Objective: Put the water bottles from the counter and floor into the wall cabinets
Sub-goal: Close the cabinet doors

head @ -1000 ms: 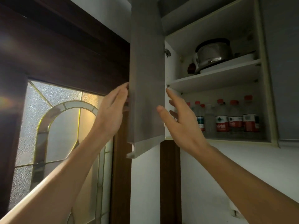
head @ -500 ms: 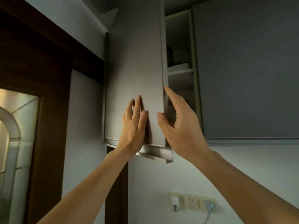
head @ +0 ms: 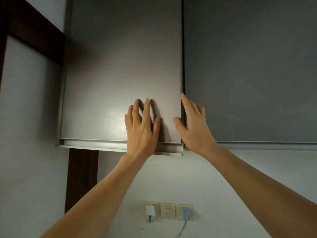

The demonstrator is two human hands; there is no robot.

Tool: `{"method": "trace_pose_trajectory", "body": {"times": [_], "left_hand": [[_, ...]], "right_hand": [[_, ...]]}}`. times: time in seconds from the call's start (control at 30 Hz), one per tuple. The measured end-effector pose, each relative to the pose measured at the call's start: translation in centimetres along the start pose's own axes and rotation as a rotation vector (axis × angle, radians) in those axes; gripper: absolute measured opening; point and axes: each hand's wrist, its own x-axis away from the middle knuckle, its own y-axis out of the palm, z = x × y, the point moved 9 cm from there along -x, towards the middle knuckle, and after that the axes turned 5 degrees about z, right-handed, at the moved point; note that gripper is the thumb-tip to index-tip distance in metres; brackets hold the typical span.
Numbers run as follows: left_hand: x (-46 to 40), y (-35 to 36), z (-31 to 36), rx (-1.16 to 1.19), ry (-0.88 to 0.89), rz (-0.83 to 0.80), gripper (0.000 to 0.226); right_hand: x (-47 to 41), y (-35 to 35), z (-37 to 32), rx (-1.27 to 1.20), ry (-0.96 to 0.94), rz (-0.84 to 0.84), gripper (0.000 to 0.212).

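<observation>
The grey left cabinet door [head: 120, 66] fills the upper middle of the view and lies almost flush with the right cabinet door [head: 248, 66]. My left hand [head: 141, 127] is flat against the left door near its lower right corner, fingers spread. My right hand [head: 193, 124] rests at the seam between the two doors, thumb on the left door's edge, fingers on the right door. Neither hand holds anything. No water bottles are visible; the cabinet's inside is hidden.
A metal handle rail [head: 106, 146] runs along the left door's bottom edge. Below on the white wall sits a row of sockets [head: 169, 210] with a white plug and a cable. A dark wooden door frame [head: 34, 31] stands at the left.
The left cabinet door has swung from wide open to nearly closed, hiding the shelves and bottles. My left hand moved onto the door's face and my right hand followed its edge.
</observation>
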Motion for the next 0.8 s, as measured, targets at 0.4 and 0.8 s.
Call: {"method": "trace_pose_trajectory", "body": {"times": [0.4,0.8], "left_hand": [[0.1,4.4,-1.5,-0.114,0.041,-0.027,0.063],[0.2,6.6,-3.3,-0.211,-0.034,-0.128,0.060]], "right_hand": [[-1.2,4.9,7.2,0.380,-0.155,-0.102,0.072],[-0.9,6.9,9.2,0.685,-0.246,-0.120,0.072]]}}
